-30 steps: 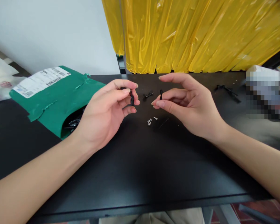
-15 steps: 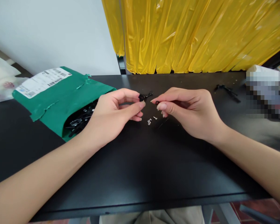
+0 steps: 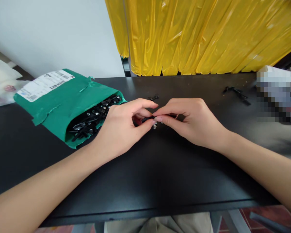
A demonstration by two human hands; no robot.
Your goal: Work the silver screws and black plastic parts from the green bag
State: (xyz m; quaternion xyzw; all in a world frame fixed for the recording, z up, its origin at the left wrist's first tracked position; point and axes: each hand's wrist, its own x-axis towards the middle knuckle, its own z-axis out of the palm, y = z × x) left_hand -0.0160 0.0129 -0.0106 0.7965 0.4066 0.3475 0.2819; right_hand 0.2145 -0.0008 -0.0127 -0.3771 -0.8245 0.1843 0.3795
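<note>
The left hand and right hand hid most of the small black parts they pinched, couldn't make out shapes. Screws just toward 6 o'clock were half covered, tiny. Frame chopped the plastic bag at 9 o'clock; 3 o'clock's object was pixelated mush.

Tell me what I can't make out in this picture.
In the head view:
Black parts: whether they are joined, hidden by the left hand and right hand.
Small metal pieces: how many, too small and partly behind the right hand.
Green bag: its deeper contents, hidden by its upper side.
White label: its print, too small.
Far-right object: pixelated, cut off by the edge.
</note>
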